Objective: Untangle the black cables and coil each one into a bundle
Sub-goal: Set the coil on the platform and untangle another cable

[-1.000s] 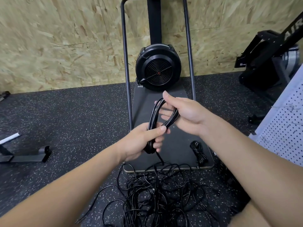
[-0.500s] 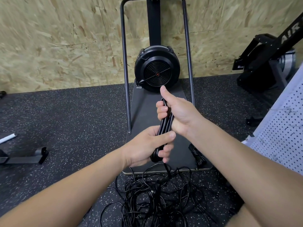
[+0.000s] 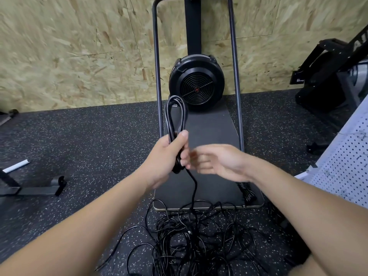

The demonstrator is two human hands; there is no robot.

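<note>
- Now the biggest item is the exercise machine [image 3: 196, 84] against the board wall: one fan housing and one flat base plate [image 3: 209, 136] on the speckled floor.
- Next comes the tangle of black cables [image 3: 195, 242], one heap on the floor in front of the plate; how many separate cables it holds cannot be counted.
- One half-made coil [image 3: 176, 116] stands upright out of the left hand [image 3: 165, 156], and one tail runs from it down into the heap, so this cable is not yet free.
- One finished bundle [image 3: 247, 193] lies on the near right corner of the plate.
- What changed: a moment ago both hands gripped the coil; the right hand [image 3: 217, 162] has since let go and is just beside the left, blurred with motion, fingers loosely apart and holding nothing as far as can be told.
- Left fingers are clamped round the coil's lower part, thumb across the strands.
- Likely meaning: one loop is laid, and the right hand is free to reach for more tail.
</note>
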